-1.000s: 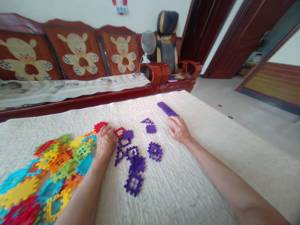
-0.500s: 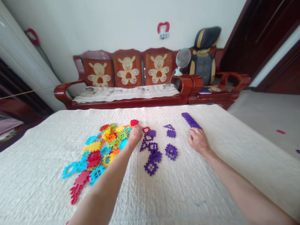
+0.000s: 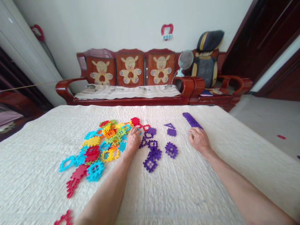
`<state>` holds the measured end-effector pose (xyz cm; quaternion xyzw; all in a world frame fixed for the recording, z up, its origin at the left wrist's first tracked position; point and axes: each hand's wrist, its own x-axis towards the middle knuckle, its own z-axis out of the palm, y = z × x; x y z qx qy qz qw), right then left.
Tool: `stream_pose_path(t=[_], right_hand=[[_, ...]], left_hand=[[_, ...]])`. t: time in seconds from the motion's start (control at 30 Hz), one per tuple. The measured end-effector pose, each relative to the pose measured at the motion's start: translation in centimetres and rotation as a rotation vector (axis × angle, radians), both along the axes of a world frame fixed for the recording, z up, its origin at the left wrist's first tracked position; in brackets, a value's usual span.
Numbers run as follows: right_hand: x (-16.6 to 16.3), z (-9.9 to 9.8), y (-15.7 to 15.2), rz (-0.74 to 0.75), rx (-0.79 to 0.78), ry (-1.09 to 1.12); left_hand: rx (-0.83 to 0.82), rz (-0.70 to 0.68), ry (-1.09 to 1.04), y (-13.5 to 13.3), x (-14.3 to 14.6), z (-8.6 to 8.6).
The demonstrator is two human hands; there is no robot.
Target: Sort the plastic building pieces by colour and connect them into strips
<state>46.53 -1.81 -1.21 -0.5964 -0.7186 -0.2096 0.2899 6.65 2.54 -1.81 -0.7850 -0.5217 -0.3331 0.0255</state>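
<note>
My left hand (image 3: 133, 139) rests at the right edge of a heap of notched plastic building tiles, its fingers slightly apart over the pieces. A red tile (image 3: 135, 121) lies just beyond its fingertips, with a cyan tile (image 3: 122, 146) beside the hand. Right of it is a loose cluster of purple tiles (image 3: 150, 164). My right hand (image 3: 199, 139) is closed at the near end of an overlapping row of purple tiles (image 3: 190, 119); its curled fingers hide whatever is in them. Between the hands lie a solid purple tile (image 3: 171, 132) and a purple window tile (image 3: 171, 150).
A cream quilted cover (image 3: 173, 190) spreads over the work surface. One red tile (image 3: 64, 218) lies at the bottom left. Behind stand a wooden sofa (image 3: 131, 101) with bear cushions, a small fan (image 3: 186, 60) and a chair with a massage pad (image 3: 204, 70).
My left hand has drawn slightly back toward me and left, its fingers loosening from a tighter curl. My right hand stays by the purple row. The camera view has shifted slightly.
</note>
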Motion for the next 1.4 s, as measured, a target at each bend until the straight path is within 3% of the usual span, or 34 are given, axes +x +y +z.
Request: stream_pose_path(t=[0.33, 0.7, 0.83, 0.93, 1.07, 1.17, 1.4], right_hand=[[0.0, 0.2, -0.1, -0.002, -0.020, -0.008], [-0.2, 0.7, -0.5, 0.068, -0.002, -0.035], [-2.2, 1.5, -0.7, 0.090, 0.071, 0.085], [-5.7, 2.3, -0.7, 0.113, 0.132, 0.271], [-11.6, 3.1, -0.6, 0.212, -0.065, 0.422], [-15.2, 3.3, -0.4, 0.238, -0.273, 0.391], [-18.0, 3.1, 0.3, 0.306, -0.477, 0.252]], left_hand=[[-0.155, -0.023, 0.108, -1.8, 1.0, 2.3], [-0.161, -0.026, 0.102, -1.7, 1.4, 2.1], [-0.165, -0.008, 0.090, -1.6, 1.4, 2.1], [-0.169, -0.013, 0.086, -1.5, 1.3, 1.9], [-0.171, -0.016, 0.082, -1.4, 1.2, 1.6], [-0.171, -0.015, 0.079, -1.5, 1.2, 1.7], [-0.195, -0.026, 0.066, -1.7, 1.1, 2.2]])
